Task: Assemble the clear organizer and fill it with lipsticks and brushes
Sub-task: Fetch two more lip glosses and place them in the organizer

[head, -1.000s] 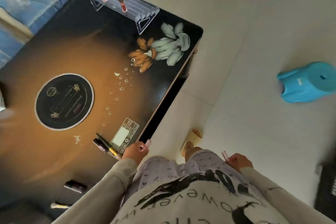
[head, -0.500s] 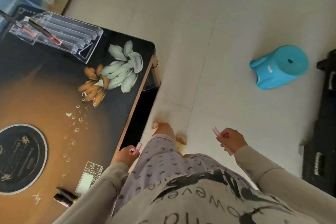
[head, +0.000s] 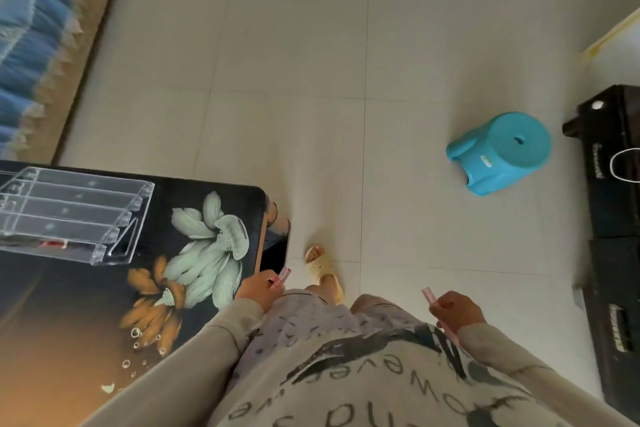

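I am at home, in a living room. The floor (head: 311, 45) has big pale tiles. At nine o'clock stands my dark glass table (head: 86, 305) with painted flowers (head: 207, 246) on it. A blue fringed cloth (head: 31, 28) hangs at eleven o'clock. A little blue plastic stool (head: 502, 152) sits at two o'clock. I wear pajama pants (head: 311, 326) and a soft slipper (head: 323, 270).
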A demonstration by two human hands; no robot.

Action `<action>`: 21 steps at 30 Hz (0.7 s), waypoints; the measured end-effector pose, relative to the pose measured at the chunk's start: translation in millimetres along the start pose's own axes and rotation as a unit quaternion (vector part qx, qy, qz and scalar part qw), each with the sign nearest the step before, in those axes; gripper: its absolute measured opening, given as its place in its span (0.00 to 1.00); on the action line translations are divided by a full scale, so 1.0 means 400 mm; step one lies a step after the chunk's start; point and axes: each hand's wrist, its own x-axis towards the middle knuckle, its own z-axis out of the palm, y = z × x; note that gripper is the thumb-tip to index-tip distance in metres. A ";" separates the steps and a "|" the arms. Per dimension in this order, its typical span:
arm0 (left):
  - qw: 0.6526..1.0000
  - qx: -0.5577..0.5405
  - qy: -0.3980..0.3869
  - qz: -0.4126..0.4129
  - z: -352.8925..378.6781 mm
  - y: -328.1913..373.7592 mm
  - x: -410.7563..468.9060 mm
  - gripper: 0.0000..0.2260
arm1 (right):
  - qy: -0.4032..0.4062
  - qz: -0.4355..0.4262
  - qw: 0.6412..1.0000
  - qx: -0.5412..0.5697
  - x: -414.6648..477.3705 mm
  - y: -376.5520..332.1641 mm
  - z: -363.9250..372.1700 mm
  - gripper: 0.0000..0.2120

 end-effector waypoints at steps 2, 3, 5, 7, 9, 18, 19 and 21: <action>1.000 0.010 0.009 0.016 -0.069 0.033 0.040 0.14 | -0.001 0.013 1.000 -0.008 0.018 -0.032 -0.024 0.09; 1.000 0.018 0.012 0.020 -0.099 0.045 0.054 0.14 | 0.001 0.017 1.000 -0.011 0.023 -0.046 -0.035 0.10; 0.999 0.023 0.016 0.027 -0.162 0.071 0.086 0.13 | 0.005 0.026 1.000 -0.006 0.038 -0.078 -0.064 0.12; 0.999 0.003 0.026 0.025 -0.220 0.089 0.113 0.12 | 0.009 0.027 1.000 -0.004 0.054 -0.114 -0.094 0.12; 0.998 -0.033 0.046 0.020 -0.266 0.102 0.133 0.13 | 0.014 0.021 1.000 -0.009 0.072 -0.156 -0.128 0.12; 0.980 -0.174 0.055 -0.076 -0.368 0.146 0.216 0.13 | 0.008 -0.072 0.993 -0.094 0.273 -0.463 -0.353 0.12; 0.976 -0.187 0.056 -0.094 -0.372 0.154 0.224 0.13 | 0.006 -0.091 0.990 -0.109 0.300 -0.510 -0.387 0.11; 0.966 -0.216 0.055 -0.131 -0.376 0.176 0.241 0.13 | -0.002 -0.127 0.985 -0.119 0.351 -0.598 -0.448 0.11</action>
